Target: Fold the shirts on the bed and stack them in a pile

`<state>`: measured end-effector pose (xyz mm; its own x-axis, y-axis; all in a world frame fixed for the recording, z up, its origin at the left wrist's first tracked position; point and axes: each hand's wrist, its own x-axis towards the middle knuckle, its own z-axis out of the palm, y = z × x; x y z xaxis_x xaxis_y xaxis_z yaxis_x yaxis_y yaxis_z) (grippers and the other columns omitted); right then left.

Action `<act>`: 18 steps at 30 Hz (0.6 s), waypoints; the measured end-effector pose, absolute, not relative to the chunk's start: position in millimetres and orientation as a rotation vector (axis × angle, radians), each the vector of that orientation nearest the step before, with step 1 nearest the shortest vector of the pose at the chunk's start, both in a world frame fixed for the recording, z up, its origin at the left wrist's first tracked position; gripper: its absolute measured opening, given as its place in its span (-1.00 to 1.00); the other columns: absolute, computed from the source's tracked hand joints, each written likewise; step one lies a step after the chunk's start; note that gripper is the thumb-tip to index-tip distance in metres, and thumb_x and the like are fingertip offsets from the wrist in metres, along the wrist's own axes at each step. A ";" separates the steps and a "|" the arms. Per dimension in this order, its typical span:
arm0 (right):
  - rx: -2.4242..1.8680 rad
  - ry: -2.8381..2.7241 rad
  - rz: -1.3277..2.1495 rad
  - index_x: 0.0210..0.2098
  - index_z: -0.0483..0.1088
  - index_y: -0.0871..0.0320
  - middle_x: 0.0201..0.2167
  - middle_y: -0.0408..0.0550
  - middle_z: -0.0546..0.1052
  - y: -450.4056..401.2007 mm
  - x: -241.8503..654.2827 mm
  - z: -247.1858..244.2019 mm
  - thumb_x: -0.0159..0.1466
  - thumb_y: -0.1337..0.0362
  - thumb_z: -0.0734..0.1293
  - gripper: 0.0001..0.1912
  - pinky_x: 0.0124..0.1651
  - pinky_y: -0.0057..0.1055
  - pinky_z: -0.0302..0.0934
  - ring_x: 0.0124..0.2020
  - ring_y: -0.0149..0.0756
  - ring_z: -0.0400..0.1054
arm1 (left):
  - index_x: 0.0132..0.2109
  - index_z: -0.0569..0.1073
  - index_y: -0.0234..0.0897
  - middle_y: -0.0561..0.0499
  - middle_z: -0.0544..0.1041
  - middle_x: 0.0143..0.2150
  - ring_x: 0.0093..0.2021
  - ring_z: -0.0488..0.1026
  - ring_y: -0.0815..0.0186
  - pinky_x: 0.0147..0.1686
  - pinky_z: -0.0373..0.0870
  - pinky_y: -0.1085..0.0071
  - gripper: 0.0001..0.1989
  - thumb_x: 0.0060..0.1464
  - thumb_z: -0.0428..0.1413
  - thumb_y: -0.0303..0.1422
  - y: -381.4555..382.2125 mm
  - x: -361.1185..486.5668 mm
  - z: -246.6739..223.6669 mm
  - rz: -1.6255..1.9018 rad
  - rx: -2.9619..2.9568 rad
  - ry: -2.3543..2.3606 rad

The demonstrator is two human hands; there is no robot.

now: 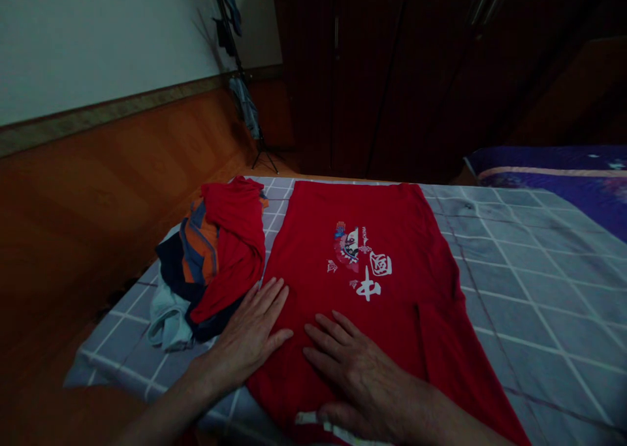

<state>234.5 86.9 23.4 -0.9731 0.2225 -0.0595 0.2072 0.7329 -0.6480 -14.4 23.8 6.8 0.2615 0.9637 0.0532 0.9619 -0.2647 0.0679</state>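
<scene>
A dark wardrobe (372,87) with metal handles filled the far end of the room, and a pale wall (112,34) above orange panelling (122,185) ran along the left. Before me spread a grey checked cloth (519,289) with white lines, and beyond its far right corner lay purple bedding (578,188). A thin stand (238,61) hung with clothes stood near the wardrobe.

The red shirt (313,237) lay spread on the checked cloth directly in front of me, its printed side up, a long fold running down its right part. Just beside it on the left sat a heap of clothes: a red garment (235,237) on top, then an orange and blue one (202,243), a navy one (171,266) and a pale blue one (169,315).

My right hand (360,367) rested palm down on the near part of the shirt, released, fingers extended. My left hand (252,325) lay released too, flat at the shirt's left edge by the heap. Ahead of them showed a colourful figure print (349,243) and white characters (369,286). A white strip (306,418) lay by my right thumb; I couldn't tell whether they touched.
</scene>
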 end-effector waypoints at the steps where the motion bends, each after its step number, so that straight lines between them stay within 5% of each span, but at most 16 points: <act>1: -0.359 -2.905 1.082 0.29 0.07 0.16 0.34 0.08 -0.01 86.8 234.7 23.5 0.29 -0.04 0.18 -0.32 0.35 -0.04 -0.42 0.36 -0.07 -0.29 | 0.34 0.01 -0.35 -0.21 0.05 0.36 0.36 -0.05 0.13 0.26 0.03 0.08 -0.39 0.26 -0.07 -0.18 25.8 -15.3 5.7 0.122 2.491 1.908; 6: -0.354 -2.905 1.094 0.31 0.03 0.17 0.35 0.08 -0.03 86.5 235.7 24.3 0.30 -0.04 0.17 -0.31 0.36 -0.05 -0.44 0.36 -0.09 -0.29 | 0.38 -0.19 -0.35 -0.21 -0.08 0.40 0.38 -0.18 0.10 0.28 -0.05 0.06 -0.28 0.25 -0.10 -0.10 35.2 -15.5 -3.1 0.119 2.594 1.829; 11: -0.350 -2.925 1.095 0.30 0.06 0.21 0.34 0.13 -0.03 87.6 233.2 27.7 0.29 -0.07 0.17 -0.29 0.35 -0.04 -0.43 0.36 -0.05 -0.30 | 0.38 -0.18 -0.31 -0.21 -0.07 0.40 0.38 -0.14 0.06 0.25 -0.02 -0.01 -0.28 0.24 -0.08 -0.11 36.2 -14.3 -7.3 0.123 2.587 1.801; 18: -0.690 -2.904 0.728 0.31 0.02 0.08 0.35 0.02 -0.04 76.2 282.7 49.7 0.29 0.10 0.22 -0.36 0.29 -0.08 -0.03 0.34 -0.07 -0.15 | 0.35 0.01 -0.21 -0.13 0.15 0.33 0.31 0.08 0.08 0.17 0.24 0.15 -0.31 0.17 0.03 -0.12 -2.0 -18.5 12.9 0.252 2.775 1.401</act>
<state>282.7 76.2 49.7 -0.8969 0.4403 -0.0410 0.4076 0.7872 -0.4628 -18.5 -2.0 12.9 0.5837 0.8010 0.1333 0.7973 -0.5964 0.0927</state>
